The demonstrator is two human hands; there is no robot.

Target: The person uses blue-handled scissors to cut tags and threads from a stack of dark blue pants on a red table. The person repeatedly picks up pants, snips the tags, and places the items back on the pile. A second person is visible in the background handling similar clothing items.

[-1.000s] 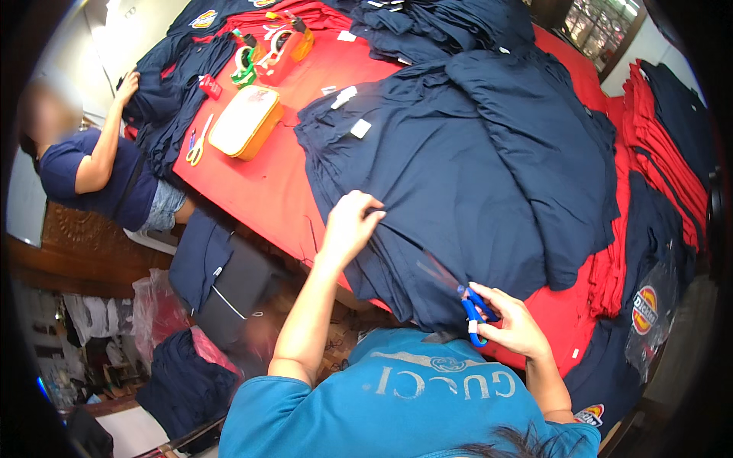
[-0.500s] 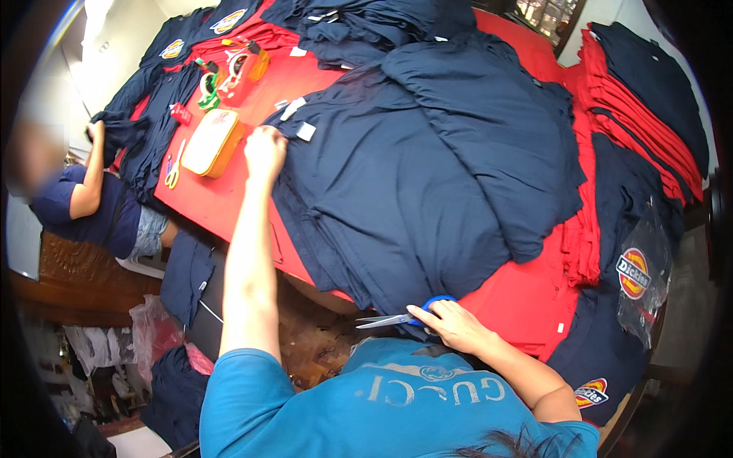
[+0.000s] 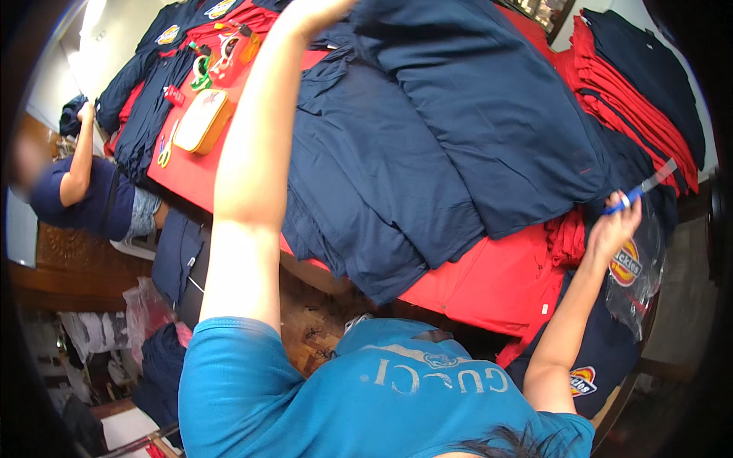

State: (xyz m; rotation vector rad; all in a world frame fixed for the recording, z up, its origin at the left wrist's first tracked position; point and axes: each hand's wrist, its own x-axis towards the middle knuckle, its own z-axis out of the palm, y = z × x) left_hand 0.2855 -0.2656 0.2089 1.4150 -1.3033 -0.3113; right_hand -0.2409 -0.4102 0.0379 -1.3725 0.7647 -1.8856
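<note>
A navy garment (image 3: 489,114) stretches between my hands over other navy cloth (image 3: 366,168) on the red-covered table. My left hand (image 3: 324,11), arm reaching far forward, is closed on the garment's far left corner at the top edge; its fingertips are partly cut off. Off to the right, my right hand (image 3: 617,229) grips blue-handled scissors (image 3: 628,201), their blades pointing up and away from me. That hand is beside the garment's near right corner; whether it also pinches the cloth I cannot tell.
A yellow-and-white case (image 3: 203,122), small scissors (image 3: 166,149) and tape dispensers (image 3: 229,57) lie on the table's left. Folded red and navy clothes (image 3: 634,91) are stacked at far right. A person (image 3: 92,183) handles dark cloth at the left.
My left hand has moved far forward and right, and my right hand has swung out right with the scissors. The navy garment is now spread between them.
</note>
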